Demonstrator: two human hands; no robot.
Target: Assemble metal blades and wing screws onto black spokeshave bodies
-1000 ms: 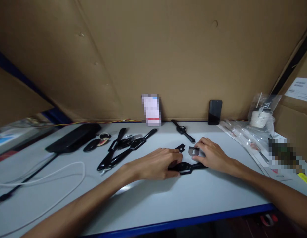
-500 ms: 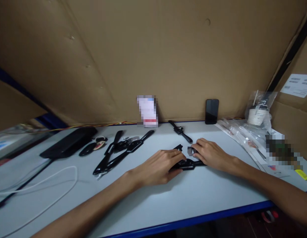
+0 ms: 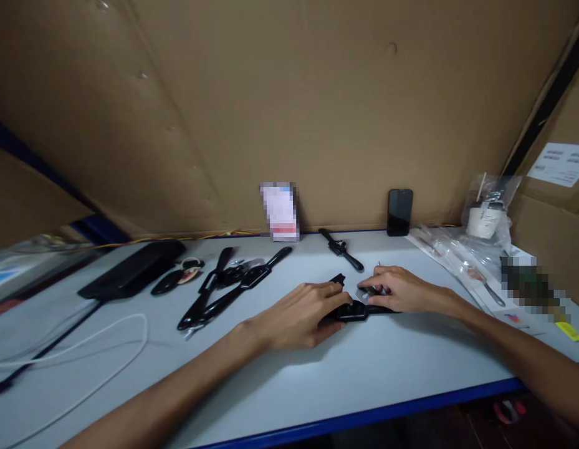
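My left hand (image 3: 302,315) is closed around the body of a black spokeshave (image 3: 353,312), pressing it on the table; its left part is hidden under my fingers. A dark notched piece (image 3: 336,279) sticks out past my left fingers. Just above the spokeshave's right handle, my right hand (image 3: 404,290) pinches a small flat grey metal blade (image 3: 366,292), tilted and partly covered by the fingers. Behind my hands lies another spokeshave (image 3: 340,249). Left of them, more black spokeshaves (image 3: 254,275) lie crossed with small metal parts among them.
A phone (image 3: 400,212) leans on the cardboard wall (image 3: 345,112). At right are plastic-wrapped items (image 3: 450,249) and a bagged white cup (image 3: 484,221). Leftward lie a black case (image 3: 133,271), a dark oval item with a ring (image 3: 167,282) and a white cable (image 3: 144,333).
My right hand has shifted slightly right and turned the metal blade, which now shows more edge-on. My left hand stays on the spokeshave.
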